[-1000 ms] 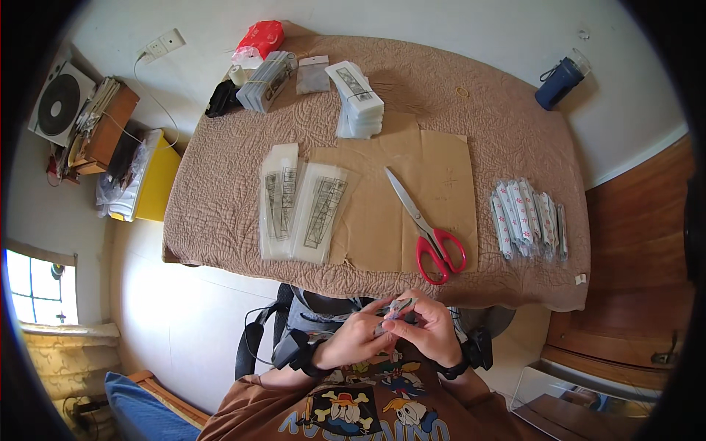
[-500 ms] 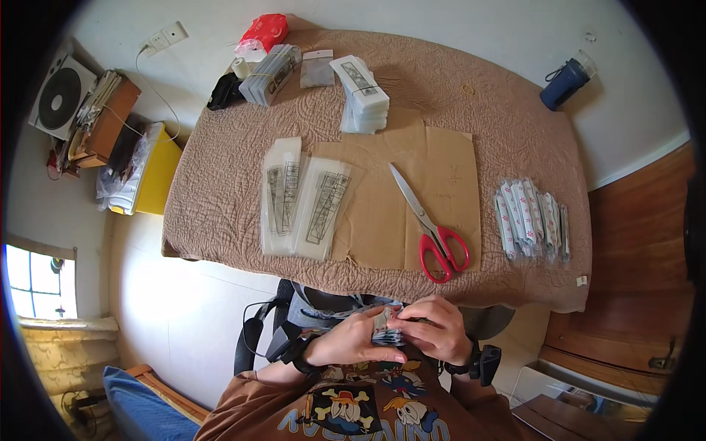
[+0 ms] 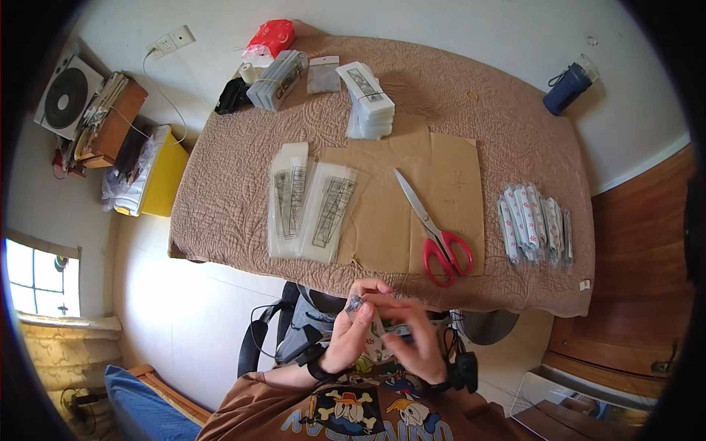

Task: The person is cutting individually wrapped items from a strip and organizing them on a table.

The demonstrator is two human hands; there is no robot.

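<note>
Brown quilted tablecloth point(image 3: 529, 147) is lying directly beyond both hands. Left hand point(image 3: 350, 334) is pinching a small packet point(image 3: 356, 303) between thumb and curled fingers, in front of the person's shirt point(image 3: 294, 411). Right hand point(image 3: 407, 334) is reaching across from the side, its bent fingers meeting the left; blur is obscuring whether it is gripping the packet, so this cannot be told. Red-handled scissors point(image 3: 434, 233) are resting on cardboard point(image 3: 382, 191), ahead of the right hand. Flat printed bags point(image 3: 328, 213) are lying ahead of the left hand. Wrapped sticks point(image 3: 531, 220) are lying to the right, well apart from both hands. Farther ahead, a banded stack point(image 3: 371, 106) is standing beyond the cardboard.
</note>
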